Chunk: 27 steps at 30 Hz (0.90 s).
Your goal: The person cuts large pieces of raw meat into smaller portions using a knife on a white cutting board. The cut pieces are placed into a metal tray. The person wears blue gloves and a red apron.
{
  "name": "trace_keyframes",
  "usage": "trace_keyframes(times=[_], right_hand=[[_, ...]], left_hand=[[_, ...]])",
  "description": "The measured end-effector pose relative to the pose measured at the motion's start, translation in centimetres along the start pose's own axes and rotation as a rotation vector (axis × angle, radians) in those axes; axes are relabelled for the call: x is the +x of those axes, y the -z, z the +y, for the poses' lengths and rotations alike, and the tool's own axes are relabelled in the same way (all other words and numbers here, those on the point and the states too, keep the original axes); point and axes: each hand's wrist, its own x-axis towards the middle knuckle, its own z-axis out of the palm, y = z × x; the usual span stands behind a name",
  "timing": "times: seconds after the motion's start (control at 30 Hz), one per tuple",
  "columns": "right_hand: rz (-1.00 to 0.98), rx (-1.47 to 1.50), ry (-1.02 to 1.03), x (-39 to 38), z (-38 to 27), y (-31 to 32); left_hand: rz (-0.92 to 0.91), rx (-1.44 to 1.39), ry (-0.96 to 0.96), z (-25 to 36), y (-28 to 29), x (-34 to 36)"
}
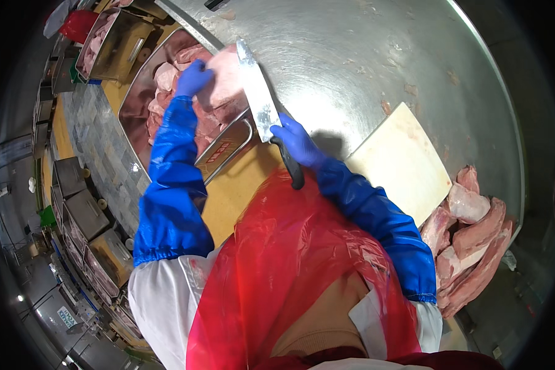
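Observation:
My left hand (pixel 194 78), in a blue-purple glove, is closed on the edge of a pale pink piece of meat (pixel 225 79), which is smeared by motion. That piece is over a metal tub (pixel 132 105) filled with chunks of raw meat (pixel 160 108). In my right hand (pixel 299 142), gloved alike, is a wide-bladed knife (pixel 258 86) with a black handle. Its blade points away from me, its tip beside the meat piece. Part of the grip on the handle is hidden by the fingers.
A steel table (pixel 364 55) spreads ahead and right, with meat scraps on it. A white cutting board (pixel 407 163) lies near its front edge. Long cuts of meat (pixel 475 246) are heaped at the right. More tubs (pixel 120 46) stand on the left.

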Motion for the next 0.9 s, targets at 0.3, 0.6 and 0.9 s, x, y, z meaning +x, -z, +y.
trace_keyframes(times=[0.3, 0.6, 0.9], right_hand=[[0.626, 0.018, -0.035, -12.6, -3.0, 9.4], [1.539, 0.129, 0.324, -37.4, -5.1, 11.3], [2.017, 0.123, 0.241, -55.5, 0.6, 5.4]], left_hand=[[0.488, -0.315, -0.242, -4.0, -6.7, -4.5], [-0.570, -0.024, -1.283, 44.9, -28.4, -24.5], [-0.670, -0.083, -0.756, 70.9, -46.1, -42.5]])
